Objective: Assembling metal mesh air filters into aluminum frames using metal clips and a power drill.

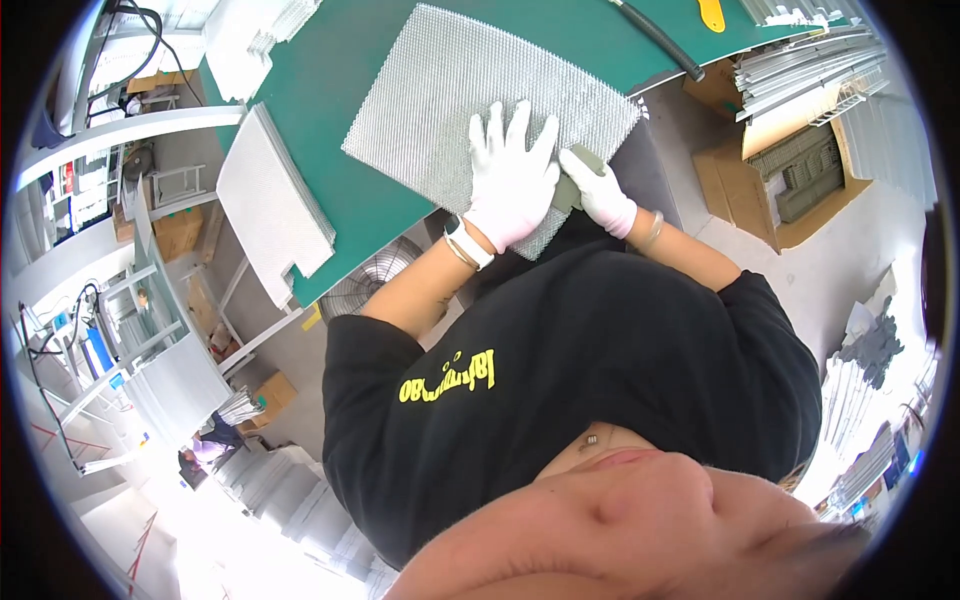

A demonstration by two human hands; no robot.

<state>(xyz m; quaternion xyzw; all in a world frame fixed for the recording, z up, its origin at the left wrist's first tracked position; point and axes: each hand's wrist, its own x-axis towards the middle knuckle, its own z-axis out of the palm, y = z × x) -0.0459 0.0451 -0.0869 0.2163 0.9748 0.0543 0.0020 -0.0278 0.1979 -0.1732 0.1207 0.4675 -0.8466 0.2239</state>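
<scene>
The metal mesh sheet [470, 95] lies flat on the green table [330, 90], and its near corner hangs a little over the table edge, in front of the person's black shirt. The sheet is a wide rectangle, and its long axis runs slanted from the far left of the picture to the near right, almost along the table edge. Beyond the sheet, on the far side, the green surface is bare up to a black hose [660, 40], so there is open room there.

The left hand [512, 175], in a white glove, presses flat on the near part of the sheet with the fingers spread apart. The right hand [600, 190], also in a white glove, is at the near right edge of the sheet, its fingers closed around a small grey-green tool [568, 190]; what kind of tool it is I cannot tell.

To the left of the sheet, a stack of white panels [270, 200] lies on the table and sticks out over its edge. To the right of the sheet, on the floor, an open cardboard box [790, 175] holds grey metal parts.
</scene>
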